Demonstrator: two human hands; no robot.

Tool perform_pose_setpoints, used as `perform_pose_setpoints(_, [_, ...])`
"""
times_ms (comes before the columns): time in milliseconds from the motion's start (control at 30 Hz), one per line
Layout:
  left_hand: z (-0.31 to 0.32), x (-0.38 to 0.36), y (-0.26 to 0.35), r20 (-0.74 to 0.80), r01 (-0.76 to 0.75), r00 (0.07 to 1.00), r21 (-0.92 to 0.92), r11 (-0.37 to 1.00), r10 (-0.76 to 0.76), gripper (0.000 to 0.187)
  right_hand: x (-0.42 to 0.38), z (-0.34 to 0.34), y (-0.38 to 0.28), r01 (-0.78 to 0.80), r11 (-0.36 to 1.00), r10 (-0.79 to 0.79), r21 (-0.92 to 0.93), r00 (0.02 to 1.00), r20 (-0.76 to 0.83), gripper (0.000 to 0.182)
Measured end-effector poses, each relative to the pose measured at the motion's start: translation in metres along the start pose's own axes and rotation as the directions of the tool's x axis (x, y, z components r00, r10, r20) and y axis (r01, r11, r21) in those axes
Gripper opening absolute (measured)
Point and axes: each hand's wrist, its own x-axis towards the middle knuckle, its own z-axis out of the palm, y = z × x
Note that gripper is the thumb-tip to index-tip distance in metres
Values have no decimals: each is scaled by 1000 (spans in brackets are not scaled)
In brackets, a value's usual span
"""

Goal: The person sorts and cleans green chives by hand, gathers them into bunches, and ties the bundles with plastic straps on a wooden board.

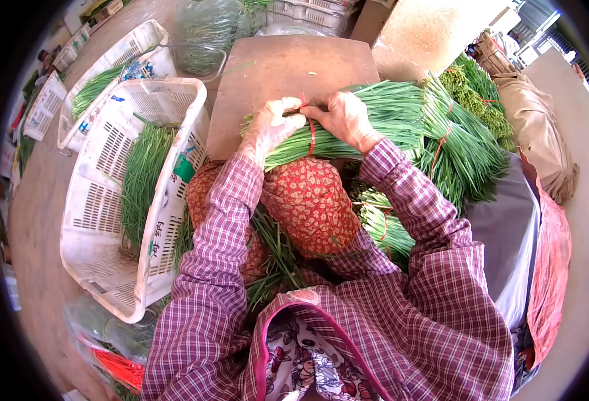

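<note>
1. White plastic crates (117, 194) lie at the left, the nearest one tipped on its side with loose green chives inside.
2. Brown board serving as the table (281, 73) sits far centre, bare except for a few green scraps.
3. Tied chive bundles (455, 140) pile up at the right, fanning toward the right edge.
4. One chive bundle (375, 120) lies across the person's lap at the table's near edge, its long axis running left to right, touching both hands.
5. A red band (311, 130) circles that bundle between the two hands.
6. The left hand (274, 127) is closed around the bundle's left end.
7. The right hand (344, 117) presses on top just right of the band, its fingers curled and pinching the band.
</note>
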Motion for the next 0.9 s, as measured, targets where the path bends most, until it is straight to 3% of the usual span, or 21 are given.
perform_pose_setpoints(67, [-2,-5,1,45,13,999,-3,1000,-13,46,-5,-1,-7,7,999,-6,31,999,-48,33])
perform_pose_setpoints(133, [6,-6,-19,-12,-248,968,145,958,252,60,-9,-1,-11,-9,1000,6,-26,992,-126,34])
perform_pose_setpoints(167, [10,-4,-28,-46,-265,961,114,957,272,66,-10,2,-11,-47,998,42,-36,989,-138,34])
perform_pose_setpoints(200, [10,-6,-24,-45,-263,962,114,958,270,66,-10,1,-10,-48,998,43,-34,990,-137,34])
perform_pose_setpoints(267, [6,-11,-8,30,-73,997,-29,997,74,63,-10,-1,-9,-69,998,70,15,973,-222,34])
perform_pose_setpoints(333, [8,-9,-13,-3,-118,993,10,993,118,58,-10,2,-9,-82,995,91,51,970,-226,31])
perform_pose_setpoints(433, [8,-9,-13,23,-132,991,54,990,131,49,-7,7,-7,118,991,-96,55,947,-307,19])
perform_pose_setpoints(467, [8,-9,-12,41,-113,993,39,993,111,47,-9,8,-7,88,996,-78,19,951,-299,15])
perform_pose_setpoints(500, [11,-10,-16,-29,-216,976,43,975,217,44,-13,11,-1,250,958,-284,-141,891,-355,14])
perform_pose_setpoints(533, [9,-9,-12,-4,-191,982,38,981,191,42,-13,16,7,389,865,-492,-317,781,-385,14])
perform_pose_setpoints(600, [9,-7,-17,-21,-182,982,148,972,187,44,-14,26,-3,278,949,-314,-146,818,-483,13])
perform_pose_setpoints(667, [2,-8,-2,11,-60,998,220,974,59,56,-13,16,-15,307,949,-261,67,890,-374,12])
perform_pose_setpoints(700, [0,-6,1,18,-261,964,265,928,266,70,-10,19,-19,277,937,-171,211,894,-414,11])
perform_pose_setpoints(733, [-4,-8,7,57,-254,964,468,846,258,95,-4,19,-24,246,903,-76,353,899,-432,10])
perform_pose_setpoints(800, [-3,-23,24,26,-144,981,763,630,192,112,8,17,-27,205,745,7,635,949,-314,10])
perform_pose_setpoints(833, [-3,-20,30,79,-84,996,814,575,33,119,13,19,-29,212,647,39,733,950,-310,10])
perform_pose_setpoints(867, [2,-21,25,33,-72,996,868,491,89,113,18,22,-31,215,537,69,816,953,-297,9])
perform_pose_setpoints(900, [-1,-14,23,41,-46,999,853,520,21,109,17,12,-42,227,558,20,798,958,-287,9])
